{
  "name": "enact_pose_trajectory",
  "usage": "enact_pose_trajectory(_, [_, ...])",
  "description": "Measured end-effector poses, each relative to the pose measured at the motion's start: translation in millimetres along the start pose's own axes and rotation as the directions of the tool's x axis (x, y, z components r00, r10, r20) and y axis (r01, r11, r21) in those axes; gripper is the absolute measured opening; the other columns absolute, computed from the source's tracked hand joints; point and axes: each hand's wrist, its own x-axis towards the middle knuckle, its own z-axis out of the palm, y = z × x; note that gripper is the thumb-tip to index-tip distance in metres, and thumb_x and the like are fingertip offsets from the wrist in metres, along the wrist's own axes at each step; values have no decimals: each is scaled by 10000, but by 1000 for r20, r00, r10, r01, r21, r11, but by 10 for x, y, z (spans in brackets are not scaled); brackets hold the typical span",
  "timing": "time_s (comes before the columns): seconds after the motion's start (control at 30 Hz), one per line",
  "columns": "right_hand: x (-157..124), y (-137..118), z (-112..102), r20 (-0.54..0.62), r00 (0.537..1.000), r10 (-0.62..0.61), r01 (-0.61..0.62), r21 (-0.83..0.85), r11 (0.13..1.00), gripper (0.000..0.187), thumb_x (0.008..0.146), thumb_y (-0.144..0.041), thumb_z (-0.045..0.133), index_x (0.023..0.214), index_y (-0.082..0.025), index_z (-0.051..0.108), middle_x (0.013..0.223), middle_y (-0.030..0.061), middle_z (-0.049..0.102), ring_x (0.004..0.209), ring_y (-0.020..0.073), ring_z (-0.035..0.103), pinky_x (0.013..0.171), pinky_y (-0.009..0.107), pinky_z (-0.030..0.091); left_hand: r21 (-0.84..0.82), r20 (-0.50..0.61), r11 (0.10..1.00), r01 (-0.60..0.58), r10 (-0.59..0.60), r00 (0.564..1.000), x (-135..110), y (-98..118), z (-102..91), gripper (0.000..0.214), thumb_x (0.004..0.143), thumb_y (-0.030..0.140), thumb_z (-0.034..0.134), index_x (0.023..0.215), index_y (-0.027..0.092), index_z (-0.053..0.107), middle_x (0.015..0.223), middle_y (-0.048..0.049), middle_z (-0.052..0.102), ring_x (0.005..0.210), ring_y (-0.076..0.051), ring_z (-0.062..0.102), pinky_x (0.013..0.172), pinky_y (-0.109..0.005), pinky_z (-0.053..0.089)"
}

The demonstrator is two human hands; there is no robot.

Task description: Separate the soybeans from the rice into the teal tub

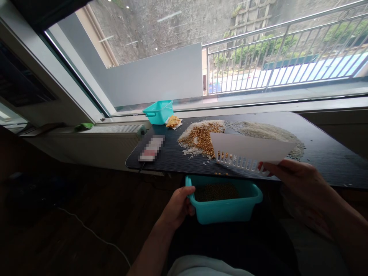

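My left hand (179,203) grips the left end of a teal plastic bin (225,212), thumb over the rim. The bin sits at my lap just below the table's front edge, with small round grains (220,191) in its shaded inside. My right hand (301,176) pinches the right end of a white slotted plastic piece (250,145), held tilted over the table edge with its slots downward. Behind its left end lies a heap of golden beads (205,140), bordered by white bits (188,132). Farther right spreads a pile of pale, translucent grains (264,130).
On the dark table (324,153), a second teal bin (159,114) stands at the back left beside a yellow crumpled item (174,122). A blurred-out long object (151,148) lies near the left edge. Window glass (161,76) rises behind; a radiator (115,130) is left.
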Motion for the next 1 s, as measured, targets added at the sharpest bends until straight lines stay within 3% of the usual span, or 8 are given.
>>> enact_pose_trajectory(0.33, [-81,23,-47,35,999,-4,4,-12,1000,399,576,-676,703,699,-302,764,715,19,754,655,279,685,621,412,582,12,8,1000,3,-3,1000,-9,1,3,441,582,480,762,503,191,438,381,72,389,338,-65,383,361,-199,278])
enact_pose_trajectory(0.47, [-115,25,-11,72,997,-7,2,78,997,347,595,-630,727,766,-333,776,781,-5,766,707,286,699,685,417,595,5,15,1000,11,-11,1000,3,-10,-10,426,592,475,758,519,188,451,380,74,390,338,-63,378,363,-196,282])
enact_pose_trajectory(0.67, [-75,2,28,141,990,18,-32,102,994,433,560,-669,724,772,-295,775,805,22,766,723,273,694,746,442,584,-3,16,1000,0,0,1000,15,-39,-44,418,606,464,753,520,187,453,385,71,397,338,-63,373,363,-200,280])
enact_pose_trajectory(0.83, [25,-77,-35,-29,999,-21,23,55,998,351,609,-635,706,621,-285,712,647,31,713,615,236,653,632,400,572,7,19,1000,-14,14,1000,18,-43,-54,416,633,464,739,513,187,453,376,66,396,341,-68,379,363,-201,287])
enact_pose_trajectory(1.0, [154,-21,-20,-78,995,-61,63,16,998,311,646,-607,676,632,-297,700,596,19,675,573,227,629,548,371,529,5,-2,1000,-11,11,1000,7,-24,-38,436,626,465,747,496,191,434,382,69,389,340,-69,391,362,-202,290])
